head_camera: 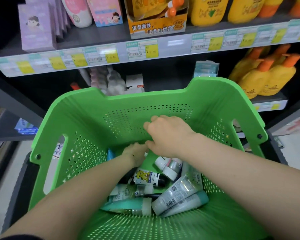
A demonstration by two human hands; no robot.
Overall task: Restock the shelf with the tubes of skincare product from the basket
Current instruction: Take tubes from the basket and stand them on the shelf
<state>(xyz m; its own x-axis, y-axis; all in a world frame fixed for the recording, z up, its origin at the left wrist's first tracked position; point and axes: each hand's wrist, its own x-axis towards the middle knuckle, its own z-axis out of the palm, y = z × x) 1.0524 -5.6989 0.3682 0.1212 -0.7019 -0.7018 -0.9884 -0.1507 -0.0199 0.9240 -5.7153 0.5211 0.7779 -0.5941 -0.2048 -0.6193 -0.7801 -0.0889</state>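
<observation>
Head view takes in the shelf [100,55] first, a dark rack running from 9 to 3 o'clock with yellow price tags along its edge. Lilac boxes [35,26] stand on it at 11 o'clock, an orange display carton [157,26] at 12, and yellow bottles [206,11] with orange caps at 1, with more of them on the lower level at 2 o'clock. Below sits the green basket [145,104] with perforated walls, its far wall close to the lower level of the shelf, filling the middle and the whole 6 o'clock side. Both my bare forearms run into it, from 7 and from 4 o'clock. My right grip [168,134] hangs high by the far wall, near the centre, knuckles up and fingers curled under; whether they close on anything is hidden, so I cannot tell. My left grip [135,152] is lower, just beside the right one at its 7 o'clock, fingers tucked out of sight, so I cannot tell its state either. The tubes [163,191] lie heaped on the basket floor at 6 o'clock of both grips, crossing one another: a white barcoded tube [173,196] at 5 o'clock, a teal tube [128,206] at 7, and between them a cartoon-printed tube [144,176]. A thin bracelet [134,155] circles my left wrist.
</observation>
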